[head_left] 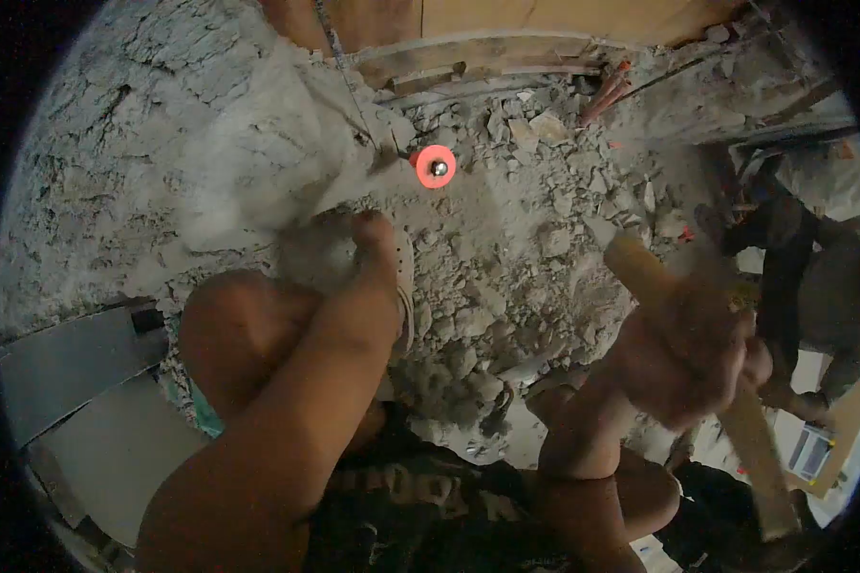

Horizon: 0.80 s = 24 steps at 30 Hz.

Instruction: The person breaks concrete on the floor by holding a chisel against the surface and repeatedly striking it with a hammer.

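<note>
My right hand (pixel 688 353) is wrapped round the wooden handle of a hammer (pixel 750 439), blurred by motion. The handle slants from the rubble side down to the lower right, and its head cannot be made out clearly. Near the wall's foot, a chisel (pixel 437 167) shows its orange round guard and shiny metal striking end. My left hand (pixel 375 234) reaches forward over my bent knee, below and left of the chisel. It appears apart from the guard, and its fingers are mostly hidden. The chisel's tip is hidden too.
Broken rubble (pixel 487 258) covers the ground. A rough grey wall (pixel 143 143) rises on the left, with wooden boards (pixel 545 21) at the top. A pale perforated shoe (pixel 406 286) is beside my left forearm. Grey panels (pixel 86 358) lie at left; dark-clothed legs (pixel 784 258) show at right.
</note>
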Motion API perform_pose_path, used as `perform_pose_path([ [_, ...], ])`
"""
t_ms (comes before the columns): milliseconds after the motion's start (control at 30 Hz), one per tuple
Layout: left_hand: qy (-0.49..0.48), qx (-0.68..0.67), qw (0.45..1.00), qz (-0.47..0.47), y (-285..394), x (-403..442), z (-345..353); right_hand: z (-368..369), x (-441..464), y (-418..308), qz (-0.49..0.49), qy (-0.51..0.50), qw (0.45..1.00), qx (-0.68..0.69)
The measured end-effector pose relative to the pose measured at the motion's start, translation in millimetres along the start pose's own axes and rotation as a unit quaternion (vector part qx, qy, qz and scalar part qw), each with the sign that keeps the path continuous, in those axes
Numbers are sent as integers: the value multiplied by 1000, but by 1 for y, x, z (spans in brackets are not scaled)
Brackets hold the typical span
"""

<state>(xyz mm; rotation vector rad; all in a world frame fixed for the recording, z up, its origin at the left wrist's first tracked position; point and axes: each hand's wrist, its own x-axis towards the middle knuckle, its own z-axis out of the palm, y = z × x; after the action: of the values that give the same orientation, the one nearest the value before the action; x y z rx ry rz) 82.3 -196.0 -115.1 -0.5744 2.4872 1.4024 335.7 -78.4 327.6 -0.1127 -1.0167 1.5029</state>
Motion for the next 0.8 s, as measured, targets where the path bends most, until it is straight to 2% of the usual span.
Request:
perform_pose_path([
  [33,2,2,1000,-2,2,1,0,8,-5,-2,14,23,995,92],
  [67,5,3,1000,-1,3,4,-1,-11,-29,24,39,14,994,101],
  [100,9,5,1000,-2,3,5,-1,-54,-74,76,83,30,996,21],
  [133,12,7,1000,-3,3,5,-3,-113,-131,140,87,-34,918,-386],
  [167,15,9,1000,-1,8,5,-2,-181,-208,213,70,-124,867,-478],
  [200,18,7,1000,-5,6,3,-2,-135,-178,199,385,-203,661,-611],
  [233,21,9,1000,-4,9,3,0,-139,-187,206,433,-93,705,-554],
  [267,34,9,999,-1,16,7,5,-147,-178,224,418,-92,716,-551],
  [333,67,25,997,-5,-4,3,0,-165,-196,211,469,-116,660,-576],
  [367,44,16,999,-10,-2,2,3,-171,-202,209,469,-111,659,-577],
  [433,12,-4,1000,-17,3,-3,8,-179,-205,201,381,-120,714,-575],
  [467,2,-12,1000,-20,6,-5,12,-175,-201,190,337,-142,714,-598],
  [500,-9,-17,1000,-22,7,-7,13,-171,-193,187,333,-141,714,-599],
  [567,-30,-25,999,-25,8,-10,17,-157,-179,174,273,-113,775,-558],
  [600,-37,-31,999,-26,7,-11,18,-147,-166,170,275,-74,802,-526],
  [667,-47,-31,998,-25,5,-10,15,-132,-132,154,176,-85,875,-444],
  [700,-49,-34,998,-23,4,-10,13,-124,-125,146,107,-25,901,-420],
  [767,-58,-36,997,-22,3,-9,11,-71,-73,84,161,-41,812,-559],
  [800,-63,-37,997,-21,2,-7,12,-41,-49,67,102,-88,949,-286],
])
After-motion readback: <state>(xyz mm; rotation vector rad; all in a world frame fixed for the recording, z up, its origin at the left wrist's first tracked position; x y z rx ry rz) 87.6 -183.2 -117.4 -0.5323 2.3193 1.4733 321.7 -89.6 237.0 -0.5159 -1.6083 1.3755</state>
